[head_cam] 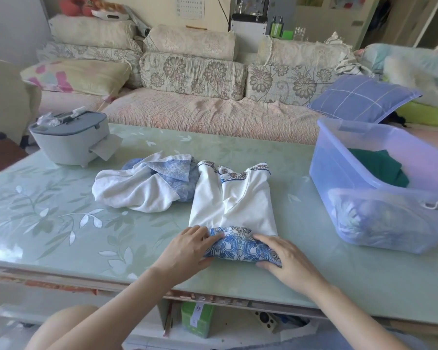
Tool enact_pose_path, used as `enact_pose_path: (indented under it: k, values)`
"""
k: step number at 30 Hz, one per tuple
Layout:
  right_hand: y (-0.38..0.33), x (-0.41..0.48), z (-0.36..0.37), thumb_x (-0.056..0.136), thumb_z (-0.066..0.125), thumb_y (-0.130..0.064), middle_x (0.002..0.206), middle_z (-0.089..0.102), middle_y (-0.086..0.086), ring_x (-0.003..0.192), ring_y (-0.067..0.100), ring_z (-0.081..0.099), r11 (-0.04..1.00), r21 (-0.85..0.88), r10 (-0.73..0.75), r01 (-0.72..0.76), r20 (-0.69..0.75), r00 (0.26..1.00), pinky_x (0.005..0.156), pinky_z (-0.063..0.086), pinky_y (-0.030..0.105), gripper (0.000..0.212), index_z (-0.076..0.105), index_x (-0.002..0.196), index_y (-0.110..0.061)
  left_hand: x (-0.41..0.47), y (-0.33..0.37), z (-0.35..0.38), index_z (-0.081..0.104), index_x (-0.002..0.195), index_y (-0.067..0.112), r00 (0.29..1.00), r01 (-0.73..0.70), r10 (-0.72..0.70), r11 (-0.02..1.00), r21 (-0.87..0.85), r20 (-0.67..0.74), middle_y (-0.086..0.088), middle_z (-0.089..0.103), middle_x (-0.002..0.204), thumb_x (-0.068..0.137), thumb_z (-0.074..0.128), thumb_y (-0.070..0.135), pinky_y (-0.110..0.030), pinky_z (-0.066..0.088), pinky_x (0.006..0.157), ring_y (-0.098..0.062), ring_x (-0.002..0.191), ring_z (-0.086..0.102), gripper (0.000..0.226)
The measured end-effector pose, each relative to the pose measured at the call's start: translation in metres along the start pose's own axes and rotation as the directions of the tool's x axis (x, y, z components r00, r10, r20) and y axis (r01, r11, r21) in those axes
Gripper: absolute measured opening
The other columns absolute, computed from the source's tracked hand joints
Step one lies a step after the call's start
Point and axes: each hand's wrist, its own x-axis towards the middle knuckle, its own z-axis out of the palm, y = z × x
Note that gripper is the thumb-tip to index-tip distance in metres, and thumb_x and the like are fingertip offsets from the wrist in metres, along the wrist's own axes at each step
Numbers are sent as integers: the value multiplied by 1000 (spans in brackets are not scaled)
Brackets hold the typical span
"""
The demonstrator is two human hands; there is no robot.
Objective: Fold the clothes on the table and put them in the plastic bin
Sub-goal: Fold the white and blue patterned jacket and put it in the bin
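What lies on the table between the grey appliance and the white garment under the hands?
In the head view, a crumpled white-and-blue garment lies there, not yet folded.

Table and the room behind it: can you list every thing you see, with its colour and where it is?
table: one, pale green with white leaves, in front
white top: one, white with blue flower trim, middle of table, partly folded
crumpled top: one, white and blue, left of the white top
bin: one, clear bluish plastic, right side of table
green cloth: one, dark green, inside the bin
grey box: one, grey, far left of table, paper sticking out
sofa: one, beige flowers, behind table
pillow: one, blue checked, on sofa at right
left hand: one, grips near end of the white top
right hand: one, grips the same end
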Motion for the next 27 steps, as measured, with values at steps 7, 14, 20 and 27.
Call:
enact_pose_path:
  k: [7,14,20,27]
  values:
    - [-6,16,-17,88,62,-11,127,54,10,130,19,41,947,160,292,-279,-68,954,98,33,26,28,65,115,-18,3,-5,-15,57,81,15,947,320,-299,908,-269,117,-1,55,64,89,37,50,-32,36,64,-24,74,54,41]
    - [-9,15,-25,94,56,-21,106,70,1,106,19,63,851,333,357,-406,199,912,89,46,28,18,66,107,-14,11,3,-28,50,73,11,706,705,-521,576,-413,479,3,44,58,89,58,42,-27,26,49,-11,49,37,35]
    - [-24,4,-5,94,53,-32,91,68,5,94,28,53,898,-183,378,-399,-139,915,85,34,34,43,37,132,-18,21,19,-20,45,95,16,632,774,-669,566,-283,390,-3,50,72,88,58,44,-32,30,53,-31,77,56,32]
    - [-21,-6,8,73,71,-3,131,48,7,111,24,44,974,-77,169,-213,-376,911,87,46,40,75,40,138,-25,3,33,-13,32,140,17,746,658,-643,671,-341,173,-9,25,146,90,59,34,-37,29,103,-28,138,18,60]
